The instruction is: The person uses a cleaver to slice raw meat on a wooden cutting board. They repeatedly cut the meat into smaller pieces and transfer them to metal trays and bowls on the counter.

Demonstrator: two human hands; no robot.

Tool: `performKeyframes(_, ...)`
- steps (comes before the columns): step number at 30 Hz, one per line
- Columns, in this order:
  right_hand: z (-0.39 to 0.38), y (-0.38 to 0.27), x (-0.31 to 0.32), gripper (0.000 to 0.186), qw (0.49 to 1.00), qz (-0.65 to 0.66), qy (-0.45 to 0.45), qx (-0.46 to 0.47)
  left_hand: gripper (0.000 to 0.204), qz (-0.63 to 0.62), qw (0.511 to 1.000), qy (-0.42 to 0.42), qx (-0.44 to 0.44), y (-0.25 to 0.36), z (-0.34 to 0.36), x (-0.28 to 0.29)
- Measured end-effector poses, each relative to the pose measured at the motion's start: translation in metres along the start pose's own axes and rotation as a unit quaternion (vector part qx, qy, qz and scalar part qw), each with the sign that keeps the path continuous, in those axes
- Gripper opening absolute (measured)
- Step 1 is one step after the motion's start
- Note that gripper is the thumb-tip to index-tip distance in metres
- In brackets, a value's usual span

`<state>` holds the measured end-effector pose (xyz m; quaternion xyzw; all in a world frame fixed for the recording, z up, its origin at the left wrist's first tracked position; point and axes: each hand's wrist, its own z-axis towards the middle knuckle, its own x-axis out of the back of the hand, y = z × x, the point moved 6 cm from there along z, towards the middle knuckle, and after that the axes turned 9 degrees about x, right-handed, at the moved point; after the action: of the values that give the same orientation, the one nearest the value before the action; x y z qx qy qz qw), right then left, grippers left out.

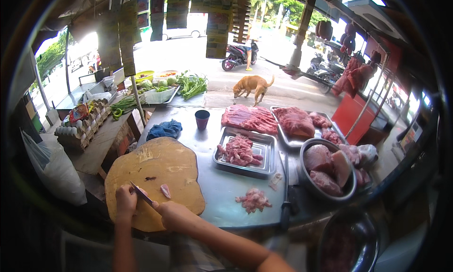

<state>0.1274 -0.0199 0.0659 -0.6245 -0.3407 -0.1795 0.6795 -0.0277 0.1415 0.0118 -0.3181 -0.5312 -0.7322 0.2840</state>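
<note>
A knife (142,194) is gripped in my right hand (171,215), its blade pointing up and left over the round wooden chopping board (165,163). Close beside the blade my left hand (125,200) is closed, its fingers curled down at the board; what they hold is hidden. A bit of pink meat shows by the blade. Another small strip of meat (165,191) and a dark scrap (150,178) lie on the board. To the right, a small heap of meat pieces (254,200) rests on the metal tabletop (222,187).
Cut meat fills a metal tray (270,151), with a meat slab (250,118) behind it. A bowl (349,189) of large chunks stands right, near another knife (286,210). A blue cloth (164,129) and dark cup (202,119) sit behind the board. Egg trays (89,130) are left.
</note>
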Motion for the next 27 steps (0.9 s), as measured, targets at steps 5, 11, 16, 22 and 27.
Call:
performKeyframes(5, 0.011, 0.016, -0.005, 0.043, 1.0, -0.013, 0.0, 0.028, 0.013, -0.013, 1.0, -0.02, 0.001, -0.006, 0.002, -0.001)
performKeyframes(11, 0.053, 0.026, -0.025, 0.041, 0.984, -0.066, 0.113, 0.119, 0.011, -0.019, 0.998, -0.066, 0.014, 0.003, 0.003, -0.001)
performKeyframes(16, 0.022, 0.03, -0.031, 0.04, 0.997, -0.012, 0.052, 0.055, 0.008, -0.059, 0.995, -0.077, -0.025, 0.006, -0.009, 0.001)
performKeyframes(22, -0.062, 0.017, -0.017, 0.051, 1.0, 0.013, -0.001, -0.005, 0.005, -0.052, 0.993, -0.096, 0.04, -0.036, -0.019, 0.003)
performKeyframes(27, -0.109, 0.021, -0.006, 0.06, 0.996, 0.065, 0.061, -0.004, 0.033, 0.064, 0.995, -0.075, 0.002, -0.011, -0.066, 0.026)
